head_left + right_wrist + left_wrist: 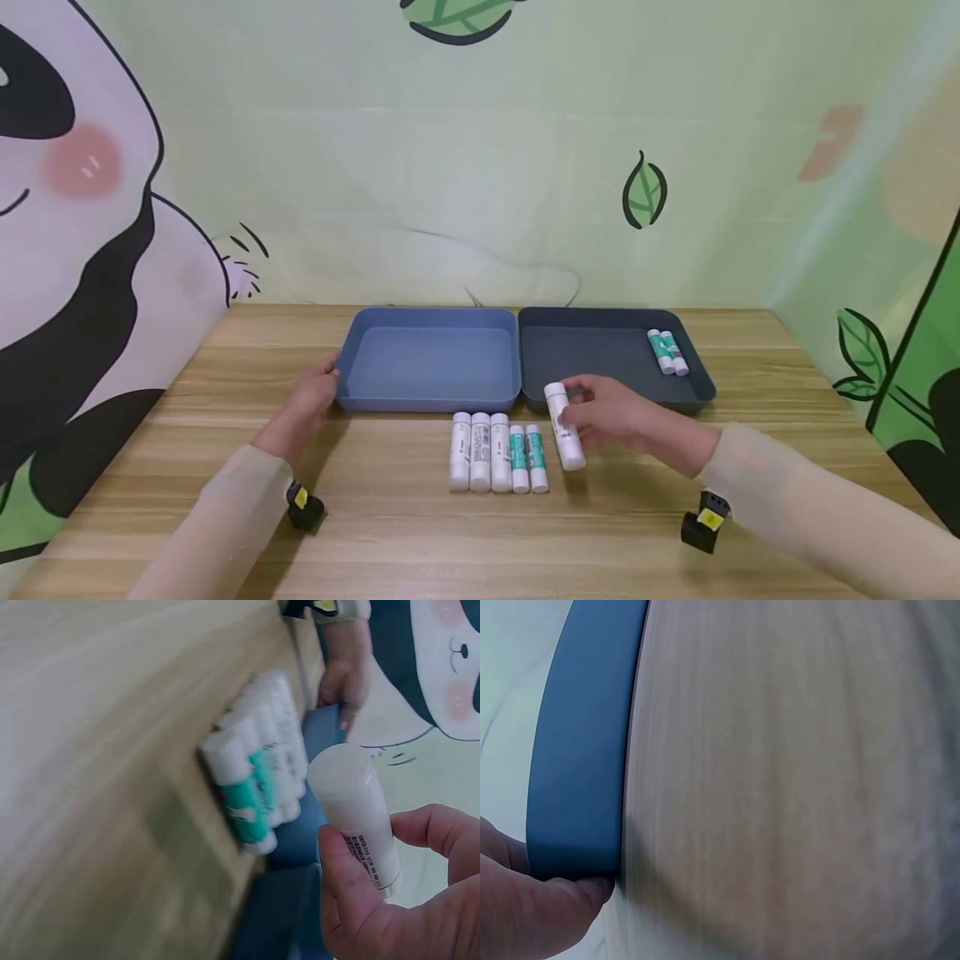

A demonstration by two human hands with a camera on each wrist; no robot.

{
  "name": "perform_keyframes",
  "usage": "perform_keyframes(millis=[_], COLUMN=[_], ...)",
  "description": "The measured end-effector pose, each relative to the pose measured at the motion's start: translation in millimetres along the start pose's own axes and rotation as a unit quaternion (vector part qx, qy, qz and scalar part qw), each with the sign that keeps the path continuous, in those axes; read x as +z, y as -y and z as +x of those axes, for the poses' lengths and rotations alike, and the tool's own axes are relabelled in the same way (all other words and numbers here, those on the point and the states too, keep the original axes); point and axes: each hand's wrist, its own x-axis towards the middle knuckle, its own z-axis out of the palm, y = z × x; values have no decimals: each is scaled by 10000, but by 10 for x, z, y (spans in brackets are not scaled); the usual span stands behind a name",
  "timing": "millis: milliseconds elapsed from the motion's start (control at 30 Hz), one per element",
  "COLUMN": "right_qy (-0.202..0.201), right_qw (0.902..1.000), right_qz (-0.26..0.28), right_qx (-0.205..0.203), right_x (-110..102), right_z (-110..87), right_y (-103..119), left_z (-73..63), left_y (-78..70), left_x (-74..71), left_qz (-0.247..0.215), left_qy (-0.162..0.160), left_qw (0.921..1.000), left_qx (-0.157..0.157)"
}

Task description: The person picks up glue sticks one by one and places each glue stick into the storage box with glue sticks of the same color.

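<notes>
My right hand (611, 414) pinches a large white glue stick (565, 427) between thumb and fingers, tilted, just in front of the dark tray (600, 398). Its barcode side and broad white end show in the right wrist view. At the near left corner of the blue tray (427, 404), my left hand (311, 392) holds the tray's edge; in the left wrist view the thumb (547, 911) lies against the end wall. Beside the held stick, three large white glue sticks (480, 454) and two smaller green-and-white ones (528, 460) lie in a row on the table.
Two small green-and-white glue sticks (667, 352) lie at the right end inside the dark tray. Both trays stand side by side towards the back of the wooden table (420, 542). Behind them hangs a printed backdrop (337, 167) with a panda and leaves.
</notes>
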Motion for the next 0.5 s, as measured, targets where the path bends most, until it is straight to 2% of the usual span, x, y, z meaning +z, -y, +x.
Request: perform_keyframes(millis=[167, 500], right_qy=[128, 49], right_qw=[9996, 9980], right_qz=[118, 176], right_qx=[-235, -608], right_x=[-136, -357], right_z=[-19, -77], right_y=[164, 485], left_z=[-4, 12], left_y=[15, 15], left_x=[-9, -14], left_qz=[-13, -19], left_qy=[88, 68], left_qw=[10000, 9999], left_qx=[-12, -95])
